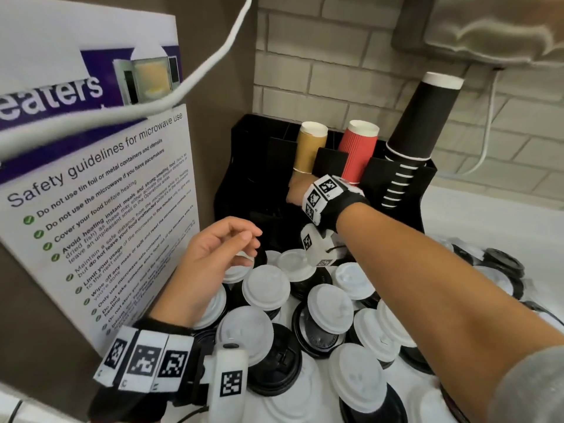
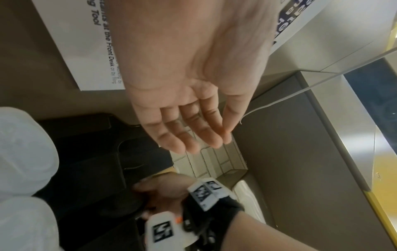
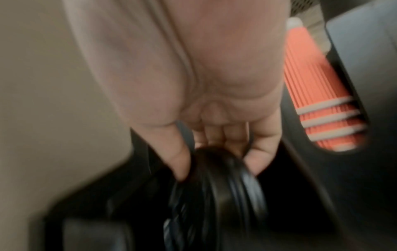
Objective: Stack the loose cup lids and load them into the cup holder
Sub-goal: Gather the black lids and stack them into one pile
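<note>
Both hands reach forward: right hand (image 3: 214, 135) grips black lids (image 3: 217, 195), left hand (image 2: 189, 95) relaxed.

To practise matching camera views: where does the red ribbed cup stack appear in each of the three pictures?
Head: red cup stack upper centre, standing in the black cup holder.
Left wrist: not in view.
Right wrist: right edge, seen through the holder's slot.
Shared landmark: the right hand, reaching into the holder beside it.

white counter (image 1: 476, 209), loose lids (image 1: 265, 286), cup holder (image 1: 396, 169)
</note>
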Available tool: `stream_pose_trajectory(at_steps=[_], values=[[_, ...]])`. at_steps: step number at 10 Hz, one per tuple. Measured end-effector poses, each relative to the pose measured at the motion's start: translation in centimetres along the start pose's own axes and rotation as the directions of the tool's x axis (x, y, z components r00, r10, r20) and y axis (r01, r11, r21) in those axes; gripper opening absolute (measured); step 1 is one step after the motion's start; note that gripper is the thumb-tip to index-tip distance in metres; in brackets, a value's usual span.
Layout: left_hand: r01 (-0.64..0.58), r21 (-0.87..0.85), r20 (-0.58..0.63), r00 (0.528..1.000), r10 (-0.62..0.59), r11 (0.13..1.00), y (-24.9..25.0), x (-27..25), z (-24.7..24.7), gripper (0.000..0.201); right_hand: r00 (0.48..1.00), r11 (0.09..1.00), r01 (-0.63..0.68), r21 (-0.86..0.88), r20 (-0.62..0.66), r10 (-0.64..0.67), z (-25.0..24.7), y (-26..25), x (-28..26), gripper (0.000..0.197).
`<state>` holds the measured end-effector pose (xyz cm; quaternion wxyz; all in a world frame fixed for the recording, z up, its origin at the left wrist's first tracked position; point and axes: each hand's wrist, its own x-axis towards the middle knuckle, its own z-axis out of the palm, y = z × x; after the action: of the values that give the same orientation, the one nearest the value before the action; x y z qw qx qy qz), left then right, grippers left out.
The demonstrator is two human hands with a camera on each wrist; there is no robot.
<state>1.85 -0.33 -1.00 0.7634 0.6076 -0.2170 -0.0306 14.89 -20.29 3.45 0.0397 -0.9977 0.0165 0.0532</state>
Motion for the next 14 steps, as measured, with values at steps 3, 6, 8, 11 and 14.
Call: stream_pose_trajectory(at_steps=[3,6,8,11,14], values=[[0.141,-0.232,-0.181,0.966,-0.185,0.962,0.6,1.7,1.5,0.069,0.940,0.261,0.005,0.965,0.084,-0.330,-5.4,-2.7,-7.9,0.023],[0.141,-0.626,-0.144,0.946,-0.292,0.767,1.1,1.6,1.6,0.042,0.949,0.649,0.226,0.727,-0.013,-0.316,-3.0,-4.6,-9.4,0.022],[0.094,-0.485,-0.251,0.938,-0.241,0.870,1.7,0.8,0.5,0.045,0.797,0.887,0.460,0.029,0.426,-0.428,1.5,-3.5,-9.1,0.061],[0.100,-0.441,-0.158,0.970,-0.187,0.892,1.9,0.5,0.5,0.061,0.772,0.864,0.499,-0.069,0.489,-0.407,3.7,-3.6,-10.0,0.074],[0.058,-0.407,-0.235,0.958,-0.165,0.912,1.9,0.4,1.1,0.049,0.725,0.776,0.610,-0.164,0.510,-0.462,3.1,-4.1,-10.0,0.078]])
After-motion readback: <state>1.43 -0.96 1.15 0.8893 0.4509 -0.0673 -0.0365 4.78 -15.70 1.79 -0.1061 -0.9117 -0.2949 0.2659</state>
